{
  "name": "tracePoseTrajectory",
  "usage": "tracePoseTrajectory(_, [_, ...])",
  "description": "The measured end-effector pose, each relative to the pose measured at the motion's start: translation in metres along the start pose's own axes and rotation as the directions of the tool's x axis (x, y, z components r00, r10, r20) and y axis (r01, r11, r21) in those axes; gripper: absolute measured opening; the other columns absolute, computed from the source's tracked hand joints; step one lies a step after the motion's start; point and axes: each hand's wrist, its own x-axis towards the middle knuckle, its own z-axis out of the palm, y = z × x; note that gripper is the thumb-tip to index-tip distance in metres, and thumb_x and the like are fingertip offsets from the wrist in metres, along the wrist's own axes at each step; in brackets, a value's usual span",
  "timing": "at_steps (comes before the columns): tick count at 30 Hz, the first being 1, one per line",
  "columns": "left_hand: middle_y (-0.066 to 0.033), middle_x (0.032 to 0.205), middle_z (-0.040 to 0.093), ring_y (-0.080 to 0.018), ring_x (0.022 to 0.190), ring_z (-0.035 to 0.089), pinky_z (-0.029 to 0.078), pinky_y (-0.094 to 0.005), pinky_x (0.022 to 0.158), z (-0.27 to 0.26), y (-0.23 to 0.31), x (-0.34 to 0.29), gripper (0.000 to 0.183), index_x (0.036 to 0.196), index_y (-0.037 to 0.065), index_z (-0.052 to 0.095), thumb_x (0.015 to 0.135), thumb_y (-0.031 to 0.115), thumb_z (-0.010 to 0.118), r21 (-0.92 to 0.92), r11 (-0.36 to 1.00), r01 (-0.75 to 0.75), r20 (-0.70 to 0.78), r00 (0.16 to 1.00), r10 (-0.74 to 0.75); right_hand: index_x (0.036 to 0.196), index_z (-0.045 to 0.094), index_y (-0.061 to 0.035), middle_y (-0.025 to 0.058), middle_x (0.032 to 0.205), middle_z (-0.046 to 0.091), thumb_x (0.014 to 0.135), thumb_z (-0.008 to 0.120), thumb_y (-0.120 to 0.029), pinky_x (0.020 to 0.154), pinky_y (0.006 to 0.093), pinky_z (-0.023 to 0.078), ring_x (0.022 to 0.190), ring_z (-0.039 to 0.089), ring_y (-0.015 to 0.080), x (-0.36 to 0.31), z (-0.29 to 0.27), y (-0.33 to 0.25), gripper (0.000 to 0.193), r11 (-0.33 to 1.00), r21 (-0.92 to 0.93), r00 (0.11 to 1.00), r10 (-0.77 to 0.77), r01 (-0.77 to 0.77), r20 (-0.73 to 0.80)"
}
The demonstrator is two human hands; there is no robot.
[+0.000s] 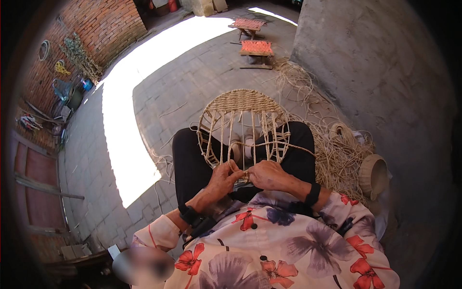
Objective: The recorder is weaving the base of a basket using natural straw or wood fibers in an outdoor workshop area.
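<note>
Pinching the near edge of the half-woven frame [243, 102], mid-picture, left hand [222, 179] and right hand [270, 175] met, fingers closed; uneven pull could have skewed it; trailing cord [303, 149] could have snagged.

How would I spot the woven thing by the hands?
Look for the black trousers. Between their legs is a beige frame, its near edge at the left hand and right hand. Unlike the tangled fibre pile, it's a round, open cage with a tightly woven far end.
</note>
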Motion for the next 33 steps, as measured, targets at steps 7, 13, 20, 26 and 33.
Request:
tracePoseTrajectory(7, [-0.0010,0.057,0.053,-0.0089,0.043,0.050,0.038,-0.0259,0.040,0.000,0.006,-0.001,0.019,0.080,0.003,0.056,0.090,0.016,0.066,0.009,0.999,0.038,-0.013,0.999,-0.038,0.086,0.074,-0.0028,0.0168,0.064,0.066,0.079,0.056,-0.022,0.060,0.0413,0.053,0.062,0.068,0.0285,0.017,-0.013,0.005,0.028,0.967,0.212,0.965,0.085,-0.139,0.247])
tracePoseTrajectory(13, [-0.0013,0.058,0.054,-0.0095,0.042,0.051,0.039,-0.0262,0.040,0.000,0.012,-0.001,0.021,0.079,0.003,0.056,0.089,0.017,0.067,0.051,0.997,0.058,-0.033,0.998,-0.056,0.099,0.073,0.0002,0.0049,0.059,0.061,0.083,0.059,-0.013,0.048,0.0280,0.046,0.050,0.058,0.0113,0.004,-0.007,0.009,0.025,0.841,0.513,0.980,0.097,-0.173,0.172])
tracePoseTrajectory(20, [-0.0013,0.059,0.054,-0.0093,0.044,0.052,0.039,-0.0249,0.040,-0.001,0.015,-0.001,0.020,0.078,0.004,0.054,0.089,0.016,0.067,0.008,0.997,0.081,-0.008,0.997,-0.081,0.095,0.073,-0.0008,0.0092,0.064,0.066,0.082,0.065,-0.016,0.053,0.0321,0.050,0.055,0.065,0.0170,-0.003,0.000,0.000,0.022,0.895,0.443,0.994,0.092,-0.056,-0.061])
tracePoseTrajectory(26, [-0.0016,0.064,0.055,-0.0080,0.045,0.050,0.038,-0.0240,0.040,-0.001,0.007,0.003,0.019,0.079,0.005,0.053,0.089,0.014,0.066,-0.056,0.993,0.101,0.000,0.995,-0.101,0.077,0.071,-0.0070,0.0151,0.074,0.069,0.076,0.064,-0.021,0.068,0.0452,0.053,0.073,0.068,0.0337,0.004,0.003,0.004,0.016,0.975,0.218,0.985,-0.012,0.050,-0.173])
tracePoseTrajectory(33, [-0.0042,0.067,0.054,-0.0133,0.048,0.052,0.042,-0.0292,0.044,-0.005,0.015,-0.007,0.019,0.082,0.003,0.053,0.089,0.015,0.066,0.046,0.998,0.051,-0.014,0.999,-0.050,0.086,0.061,-0.0011,0.0191,0.067,0.064,0.081,0.063,-0.016,0.063,0.0488,0.053,0.070,0.068,0.0372,-0.004,0.000,-0.011,0.016,0.973,-0.110,0.950,-0.225,0.205,-0.217])
